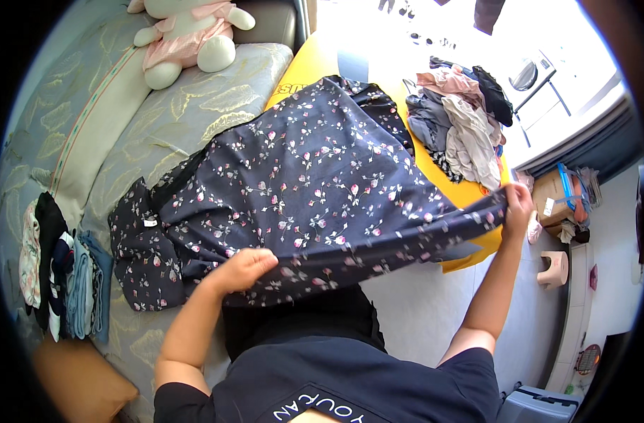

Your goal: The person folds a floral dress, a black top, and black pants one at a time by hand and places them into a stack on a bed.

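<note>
A dark navy dress [315, 162] with a small pink and white flower print lies spread across the sofa and the yellow surface beside it. Its collar end, with a small white label, rests at the left. My left hand [246, 271] is closed on the near edge of the cloth, close to my lap. At the right, my right hand [518, 204] grips a corner of the dress and holds it up off the surface. Between both hands the near edge is stretched into a loose fold. The fingertips of my left hand are partly hidden.
Folded clothes [82, 282] stand in a row at the left, above a tan cushion [89, 377]. A heap of loose clothes [463, 120] lies on the yellow surface [308, 63]. A plush toy [188, 42] sits on the sofa [132, 169]. A pink stool [553, 269] and grey suitcase [540, 405] stand right.
</note>
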`<move>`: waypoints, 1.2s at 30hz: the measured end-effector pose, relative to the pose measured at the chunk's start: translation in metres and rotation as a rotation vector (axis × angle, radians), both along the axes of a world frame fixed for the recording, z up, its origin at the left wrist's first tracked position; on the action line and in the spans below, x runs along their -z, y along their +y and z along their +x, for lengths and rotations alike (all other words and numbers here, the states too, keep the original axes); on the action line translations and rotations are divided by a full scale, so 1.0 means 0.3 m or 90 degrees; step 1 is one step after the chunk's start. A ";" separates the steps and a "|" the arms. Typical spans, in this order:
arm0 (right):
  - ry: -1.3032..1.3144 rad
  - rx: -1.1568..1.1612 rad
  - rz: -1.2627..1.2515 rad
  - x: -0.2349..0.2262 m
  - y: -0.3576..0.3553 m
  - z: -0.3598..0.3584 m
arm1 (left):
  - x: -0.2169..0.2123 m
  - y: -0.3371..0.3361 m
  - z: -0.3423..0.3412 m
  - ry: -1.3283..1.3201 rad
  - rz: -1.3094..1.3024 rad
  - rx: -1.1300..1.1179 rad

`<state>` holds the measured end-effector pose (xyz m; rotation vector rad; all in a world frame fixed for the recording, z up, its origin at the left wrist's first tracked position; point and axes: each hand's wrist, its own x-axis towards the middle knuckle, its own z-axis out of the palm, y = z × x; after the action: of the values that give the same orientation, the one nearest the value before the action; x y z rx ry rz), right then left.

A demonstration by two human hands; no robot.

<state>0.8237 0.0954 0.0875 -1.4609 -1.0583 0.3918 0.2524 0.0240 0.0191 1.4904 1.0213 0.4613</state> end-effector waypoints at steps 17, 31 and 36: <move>-0.336 -0.085 -0.341 0.354 0.304 -0.151 | 0.046 -0.106 -0.094 0.552 0.492 -0.175; 0.021 0.056 0.115 0.298 0.365 0.015 | 0.015 0.014 -0.386 0.335 0.243 -0.434; -0.344 -0.017 -0.007 0.235 0.497 -0.145 | 0.031 0.081 -0.343 0.836 0.337 -0.387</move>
<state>0.7802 0.2446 0.0168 -1.6059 -1.5036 0.0131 0.1494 0.0483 0.0099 1.9372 2.5759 0.0980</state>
